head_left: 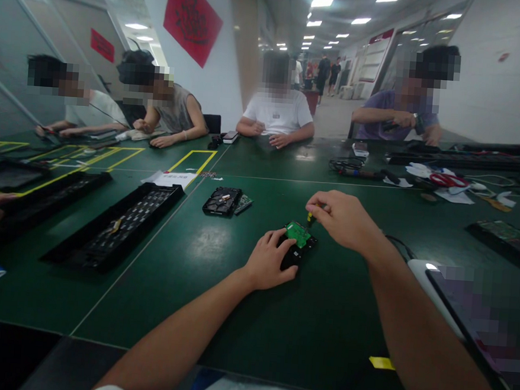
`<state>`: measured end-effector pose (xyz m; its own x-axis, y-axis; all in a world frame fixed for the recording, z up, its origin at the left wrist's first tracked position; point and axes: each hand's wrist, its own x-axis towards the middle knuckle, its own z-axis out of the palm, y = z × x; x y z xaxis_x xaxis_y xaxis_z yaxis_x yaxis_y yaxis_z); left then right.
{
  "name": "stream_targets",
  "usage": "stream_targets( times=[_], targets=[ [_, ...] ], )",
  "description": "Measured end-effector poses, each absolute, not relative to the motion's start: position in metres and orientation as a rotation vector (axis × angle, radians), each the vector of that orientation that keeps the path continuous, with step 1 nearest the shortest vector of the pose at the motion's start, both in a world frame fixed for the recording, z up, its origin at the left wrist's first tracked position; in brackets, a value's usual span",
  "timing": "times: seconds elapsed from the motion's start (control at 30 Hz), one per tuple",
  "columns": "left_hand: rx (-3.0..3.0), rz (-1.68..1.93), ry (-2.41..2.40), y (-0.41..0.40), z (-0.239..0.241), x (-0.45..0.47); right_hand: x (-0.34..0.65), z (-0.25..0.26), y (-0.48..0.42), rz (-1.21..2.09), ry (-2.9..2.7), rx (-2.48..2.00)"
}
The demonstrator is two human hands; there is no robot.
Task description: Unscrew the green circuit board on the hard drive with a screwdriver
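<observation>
A black hard drive with a green circuit board (299,234) lies on the green table in front of me. My left hand (273,258) grips it from its left and near side, with the fingers reaching over its edge and covering part of it. Between the fingers of my right hand (341,218) is a small screwdriver with a yellow handle (310,220). It points down at the far right corner of the drive; whether the tip sits in a screw is too small to tell. Left of the drive, a second black hard drive (221,201) rests beside a loose circuit board (243,204).
A long black tray (119,227) lies to the left, with a paper sheet (169,179) behind it. Cables and scraps (448,181) are at the back right. A tablet-like screen (469,316) stands near my right arm. Several people sit across the table.
</observation>
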<state>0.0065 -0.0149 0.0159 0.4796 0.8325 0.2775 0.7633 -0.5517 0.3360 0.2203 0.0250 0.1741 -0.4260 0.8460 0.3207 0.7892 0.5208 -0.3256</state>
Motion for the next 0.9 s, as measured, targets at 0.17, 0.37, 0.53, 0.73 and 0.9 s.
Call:
stream_targets(
  times=[0.17, 0.37, 0.53, 0.73, 0.9],
  targets=[
    [2.548, 0.6, 1.395, -0.0142, 0.016, 0.0059, 0.2224, 0.1753, 0.0227, 0.226, -2.274, -1.365],
    [2.541, 0.608, 1.387, -0.0148, 0.0177, 0.0055, 0.2187, 0.1734, 0.0244, 0.071, -2.312, -1.374],
    [2.538, 0.596, 1.387, -0.0155, 0.0187, 0.0051, 0.2181, 0.172, 0.0271, 0.106, -2.344, -1.299],
    [2.528, 0.599, 1.397, -0.0157, 0.0184, 0.005, 0.2208, 0.1721, 0.0243, 0.174, -2.313, -1.297],
    [2.533, 0.615, 1.392, -0.0154, 0.0175, 0.0047, 0.2203, 0.172, 0.0239, 0.121, -2.254, -1.371]
  ],
)
